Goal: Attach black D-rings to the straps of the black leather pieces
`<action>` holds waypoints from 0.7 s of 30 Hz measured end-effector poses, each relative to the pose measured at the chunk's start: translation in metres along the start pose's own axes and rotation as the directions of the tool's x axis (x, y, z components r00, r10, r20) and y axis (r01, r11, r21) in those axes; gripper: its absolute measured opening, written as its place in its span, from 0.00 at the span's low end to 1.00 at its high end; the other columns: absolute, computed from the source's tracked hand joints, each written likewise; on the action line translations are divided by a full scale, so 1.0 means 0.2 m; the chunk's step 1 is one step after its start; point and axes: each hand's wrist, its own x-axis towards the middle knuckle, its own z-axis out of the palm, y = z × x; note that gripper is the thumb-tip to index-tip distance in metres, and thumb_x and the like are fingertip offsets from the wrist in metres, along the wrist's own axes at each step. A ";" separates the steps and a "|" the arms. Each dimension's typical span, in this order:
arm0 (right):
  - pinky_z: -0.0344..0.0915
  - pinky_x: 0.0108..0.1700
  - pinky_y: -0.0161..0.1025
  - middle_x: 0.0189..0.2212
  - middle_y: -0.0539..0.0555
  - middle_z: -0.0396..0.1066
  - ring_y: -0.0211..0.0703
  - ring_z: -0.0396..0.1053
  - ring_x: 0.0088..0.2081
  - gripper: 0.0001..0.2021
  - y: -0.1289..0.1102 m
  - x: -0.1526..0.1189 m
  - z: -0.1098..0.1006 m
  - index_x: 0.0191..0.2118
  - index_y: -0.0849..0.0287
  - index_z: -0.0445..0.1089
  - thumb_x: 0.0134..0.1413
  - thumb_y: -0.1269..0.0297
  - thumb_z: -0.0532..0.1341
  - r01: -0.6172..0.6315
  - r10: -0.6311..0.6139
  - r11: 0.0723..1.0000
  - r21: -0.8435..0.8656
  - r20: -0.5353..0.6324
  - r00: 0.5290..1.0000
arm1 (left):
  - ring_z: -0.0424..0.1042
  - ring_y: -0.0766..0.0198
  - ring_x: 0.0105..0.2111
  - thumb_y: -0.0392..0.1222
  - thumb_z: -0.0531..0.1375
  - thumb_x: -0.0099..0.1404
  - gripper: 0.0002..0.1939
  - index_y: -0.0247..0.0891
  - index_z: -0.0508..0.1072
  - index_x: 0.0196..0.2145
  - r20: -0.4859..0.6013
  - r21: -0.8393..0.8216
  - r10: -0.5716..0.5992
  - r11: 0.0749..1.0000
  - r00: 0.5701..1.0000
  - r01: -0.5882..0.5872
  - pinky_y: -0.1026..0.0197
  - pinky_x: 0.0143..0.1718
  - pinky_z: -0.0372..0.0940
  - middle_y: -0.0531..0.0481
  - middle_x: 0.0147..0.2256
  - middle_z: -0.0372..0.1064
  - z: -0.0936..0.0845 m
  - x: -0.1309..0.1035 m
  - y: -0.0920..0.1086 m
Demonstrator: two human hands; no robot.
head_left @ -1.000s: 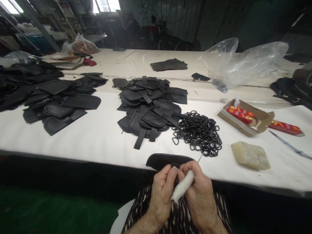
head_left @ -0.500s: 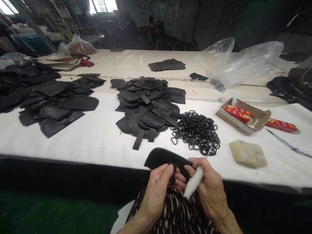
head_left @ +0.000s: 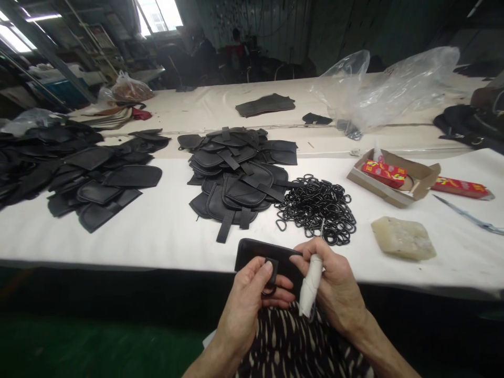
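Observation:
A black leather-like panel (head_left: 252,248) with a rounded, stitched edge is held up at the table's front edge, over my lap. My left hand (head_left: 252,289) pinches a short black strap (head_left: 271,272) on that panel between thumb and fingers. Part of a dark ring shows just under the strap, mostly covered by my fingers. My right hand (head_left: 334,278) grips an awl-like tool by its white wrapped handle (head_left: 311,283), the thin metal tip pointing up past the knuckles. Its thumb and forefinger also touch the panel's right side.
Black D-rings (head_left: 315,207) lie heaped just beyond my right hand. Piled black panels (head_left: 244,184) sit left of them, with another pile (head_left: 98,178) farther left. On the right are a wax-like block (head_left: 403,239), a cardboard box (head_left: 394,197) with red packets, and scissors-like metal blades (head_left: 464,212).
Both hands have shifted slightly left with the panel. The white handle has swung more upright. The strap stays pinched in my left hand, and the camera view has tilted a little.

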 end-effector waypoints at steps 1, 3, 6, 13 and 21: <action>0.58 0.29 0.33 0.28 0.48 0.67 0.35 0.61 0.27 0.09 0.00 0.00 0.00 0.27 0.55 0.56 0.57 0.65 0.55 0.011 -0.011 1.000 -0.005 0.002 1.000 | 0.71 0.65 0.23 0.49 0.56 0.63 0.12 0.36 0.65 0.32 -0.009 0.006 0.004 1.000 1.000 -0.004 0.62 0.28 0.65 0.46 0.30 0.73 0.00 0.00 0.00; 0.58 0.28 0.32 0.27 0.47 0.65 0.34 0.60 0.25 0.09 -0.01 0.00 -0.01 0.27 0.56 0.56 0.57 0.65 0.55 0.035 -0.035 0.999 -0.009 0.005 0.999 | 0.72 0.64 0.26 0.48 0.57 0.62 0.12 0.34 0.68 0.32 -0.022 0.016 0.017 1.000 1.000 -0.016 0.61 0.31 0.66 0.44 0.32 0.73 0.00 0.01 0.00; 0.57 0.27 0.31 0.24 0.46 0.62 0.34 0.59 0.24 0.09 -0.02 0.02 -0.01 0.26 0.56 0.56 0.57 0.66 0.55 0.070 -0.070 0.997 -0.019 0.008 0.998 | 0.72 0.62 0.30 0.48 0.59 0.61 0.13 0.32 0.71 0.32 -0.037 0.025 0.039 0.999 0.999 -0.038 0.60 0.34 0.66 0.42 0.34 0.73 0.00 0.02 0.01; 0.57 0.25 0.31 0.22 0.46 0.61 0.34 0.57 0.23 0.07 -0.02 0.04 -0.02 0.27 0.56 0.58 0.56 0.67 0.55 0.120 -0.120 0.992 -0.040 0.006 0.993 | 0.71 0.61 0.32 0.46 0.61 0.59 0.12 0.32 0.74 0.30 -0.105 0.045 0.084 0.996 0.991 -0.080 0.60 0.39 0.65 0.44 0.31 0.72 0.00 0.02 0.00; 0.57 0.25 0.31 0.22 0.46 0.61 0.34 0.58 0.23 0.08 -0.02 0.04 -0.02 0.26 0.56 0.58 0.56 0.68 0.55 0.161 -0.161 0.984 -0.074 -0.001 0.987 | 0.70 0.63 0.28 0.48 0.60 0.59 0.14 0.32 0.73 0.27 -0.126 -0.026 0.083 0.996 0.989 -0.087 0.61 0.35 0.65 0.46 0.27 0.72 0.02 0.04 -0.03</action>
